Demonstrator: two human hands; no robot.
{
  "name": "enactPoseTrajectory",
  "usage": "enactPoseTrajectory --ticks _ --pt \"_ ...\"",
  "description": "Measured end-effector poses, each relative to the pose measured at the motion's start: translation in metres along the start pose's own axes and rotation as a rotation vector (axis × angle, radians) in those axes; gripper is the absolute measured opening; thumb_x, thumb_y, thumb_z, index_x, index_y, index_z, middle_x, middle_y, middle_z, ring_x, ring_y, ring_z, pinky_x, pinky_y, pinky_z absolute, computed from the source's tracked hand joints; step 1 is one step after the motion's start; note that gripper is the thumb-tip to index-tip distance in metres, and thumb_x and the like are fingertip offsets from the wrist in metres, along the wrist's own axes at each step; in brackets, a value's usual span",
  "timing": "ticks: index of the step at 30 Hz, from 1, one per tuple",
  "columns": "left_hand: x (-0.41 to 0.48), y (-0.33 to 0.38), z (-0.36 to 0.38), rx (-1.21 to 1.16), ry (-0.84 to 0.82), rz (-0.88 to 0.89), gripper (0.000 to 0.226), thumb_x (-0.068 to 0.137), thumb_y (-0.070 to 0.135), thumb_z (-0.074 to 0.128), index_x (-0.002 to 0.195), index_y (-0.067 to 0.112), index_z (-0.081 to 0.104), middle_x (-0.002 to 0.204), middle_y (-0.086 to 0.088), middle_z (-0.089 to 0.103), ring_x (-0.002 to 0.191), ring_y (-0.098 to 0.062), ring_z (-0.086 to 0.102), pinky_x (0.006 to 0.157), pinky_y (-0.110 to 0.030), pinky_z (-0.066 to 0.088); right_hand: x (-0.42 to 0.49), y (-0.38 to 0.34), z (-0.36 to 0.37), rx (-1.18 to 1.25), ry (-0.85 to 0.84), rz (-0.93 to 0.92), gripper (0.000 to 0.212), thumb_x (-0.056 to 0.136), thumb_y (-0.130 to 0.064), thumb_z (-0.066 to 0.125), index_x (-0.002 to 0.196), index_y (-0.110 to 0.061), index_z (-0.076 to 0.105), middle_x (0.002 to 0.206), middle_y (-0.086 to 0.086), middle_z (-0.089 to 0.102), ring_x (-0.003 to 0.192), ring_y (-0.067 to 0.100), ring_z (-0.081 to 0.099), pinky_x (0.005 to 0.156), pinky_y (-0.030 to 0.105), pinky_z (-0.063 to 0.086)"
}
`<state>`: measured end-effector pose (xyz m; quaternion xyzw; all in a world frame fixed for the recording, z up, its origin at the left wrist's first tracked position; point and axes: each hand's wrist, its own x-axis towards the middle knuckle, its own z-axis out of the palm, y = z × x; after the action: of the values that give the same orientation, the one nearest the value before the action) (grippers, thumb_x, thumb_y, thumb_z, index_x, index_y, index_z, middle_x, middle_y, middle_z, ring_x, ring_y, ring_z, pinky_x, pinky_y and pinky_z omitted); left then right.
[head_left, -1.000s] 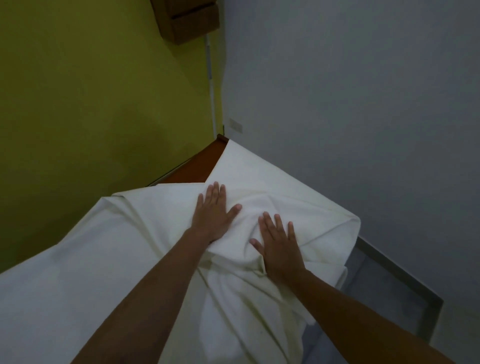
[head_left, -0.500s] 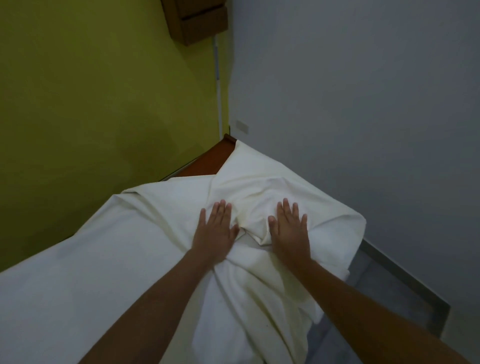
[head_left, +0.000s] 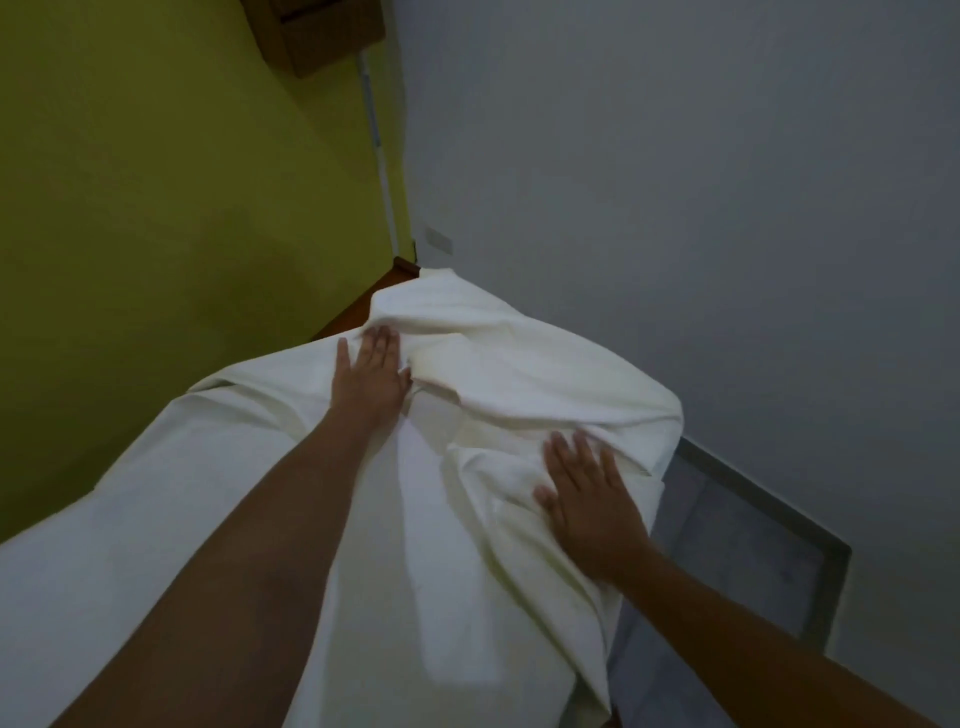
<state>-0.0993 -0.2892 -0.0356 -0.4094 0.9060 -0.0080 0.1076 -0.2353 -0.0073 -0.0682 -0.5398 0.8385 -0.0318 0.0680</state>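
Note:
A white bed sheet (head_left: 524, 374) lies rumpled over the corner of a bed, with folds bunched at the far end and cloth hanging down the right side. My left hand (head_left: 370, 375) lies flat on the sheet near the far fold, fingers straight and together. My right hand (head_left: 589, 499) presses flat on the wrinkled cloth closer to the bed's right edge, fingers spread. Neither hand grips the fabric.
A brown wooden bed frame (head_left: 363, 306) shows past the sheet, against a yellow-green wall (head_left: 171, 197). A grey wall (head_left: 675, 182) runs along the right, with a grey floor strip (head_left: 727, 561) below it. A wooden shelf (head_left: 317, 31) hangs high in the corner.
My left hand slid forward toward the far fold. My right hand moved back and to the right, toward the bed's edge. The hands are now farther apart.

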Motion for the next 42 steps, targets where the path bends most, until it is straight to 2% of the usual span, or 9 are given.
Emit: enactPoseTrajectory --ticks 3,12,19,24,31,33,36,39,42 --pt "-0.002 0.009 0.002 -0.040 -0.015 -0.003 0.059 0.102 0.036 0.011 0.151 0.007 -0.005 0.162 -0.009 -0.003 0.149 -0.021 -0.006 0.118 -0.051 -0.002 -0.009 0.037 -0.012 0.017 -0.010 0.095 0.072 0.098 -0.051 0.005 0.137 -0.007 0.046 0.134 0.013 0.056 0.119 0.033 0.056 0.102 0.048 0.039" --pt "-0.017 0.023 0.017 -0.170 0.108 -0.007 0.061 0.101 0.038 0.018 0.151 0.003 0.010 0.160 -0.013 0.013 0.149 -0.025 0.007 0.118 -0.052 0.005 -0.031 0.040 -0.002 0.006 0.016 0.040 0.065 0.098 -0.047 0.011 0.146 -0.005 0.023 0.152 0.012 0.027 0.140 0.028 0.026 0.118 0.038 0.004" --pt "-0.034 0.027 0.030 -0.250 0.243 -0.016 0.072 0.094 0.050 0.003 0.152 0.008 0.011 0.161 -0.011 0.011 0.149 -0.022 0.005 0.119 -0.049 0.002 -0.024 0.032 -0.013 0.040 0.103 -0.039 0.063 0.099 -0.045 0.019 0.145 -0.002 0.028 0.153 0.015 0.026 0.144 0.027 0.019 0.117 0.044 0.006" --pt "-0.055 0.069 0.007 -0.368 0.421 -0.010 0.064 0.097 0.041 0.011 0.151 0.007 0.010 0.160 -0.010 0.007 0.149 -0.021 0.004 0.117 -0.048 -0.003 0.018 0.025 -0.017 0.265 0.096 0.156 0.095 0.079 -0.069 -0.019 0.150 -0.011 0.005 0.159 0.006 0.000 0.146 0.018 -0.007 0.117 0.036 -0.012" --pt "-0.056 0.090 0.030 -0.360 0.007 0.007 0.078 0.088 0.057 -0.001 0.153 0.013 -0.001 0.162 -0.005 -0.005 0.149 -0.018 -0.007 0.118 -0.043 -0.011 0.045 0.067 -0.011 0.151 -0.061 0.239 0.099 0.072 -0.077 -0.013 0.151 -0.017 -0.003 0.160 0.002 -0.004 0.147 0.019 -0.005 0.118 0.045 -0.006" --pt "-0.055 0.087 0.030 -0.351 0.027 0.070 0.077 0.090 0.057 0.000 0.152 0.014 -0.003 0.162 -0.005 -0.008 0.148 -0.016 -0.011 0.117 -0.040 -0.014 0.044 0.071 -0.011 0.134 -0.049 0.233 0.102 0.071 -0.077 -0.019 0.151 -0.017 -0.001 0.160 0.002 -0.002 0.147 0.019 -0.005 0.117 0.044 -0.007" --pt "-0.051 0.085 0.018 -0.370 0.271 0.133 0.072 0.093 0.053 0.006 0.152 0.012 0.002 0.161 -0.006 -0.005 0.147 -0.014 -0.011 0.118 -0.039 -0.012 0.035 0.069 -0.017 0.155 0.069 0.211 0.084 0.086 -0.064 -0.006 0.150 -0.012 0.011 0.160 0.006 0.009 0.147 0.024 0.000 0.116 0.045 -0.007" --pt "-0.036 0.077 0.005 -0.435 0.490 -0.094 0.067 0.098 0.046 0.019 0.152 0.008 0.007 0.160 -0.009 0.000 0.148 -0.020 -0.001 0.119 -0.040 -0.006 0.033 0.064 -0.029 0.277 0.324 0.190 0.063 0.093 -0.037 0.013 0.146 -0.006 0.026 0.155 0.013 0.023 0.145 0.023 0.008 0.119 0.045 0.002" --pt "-0.018 0.065 0.003 -0.544 0.294 -0.291 0.067 0.099 0.046 0.019 0.152 0.007 0.006 0.161 -0.012 0.005 0.149 -0.022 0.002 0.121 -0.042 -0.003 0.055 0.045 -0.046 0.442 0.390 0.167 0.060 0.094 -0.038 0.013 0.147 -0.011 0.025 0.155 0.011 0.024 0.145 0.020 0.009 0.119 0.033 -0.004"
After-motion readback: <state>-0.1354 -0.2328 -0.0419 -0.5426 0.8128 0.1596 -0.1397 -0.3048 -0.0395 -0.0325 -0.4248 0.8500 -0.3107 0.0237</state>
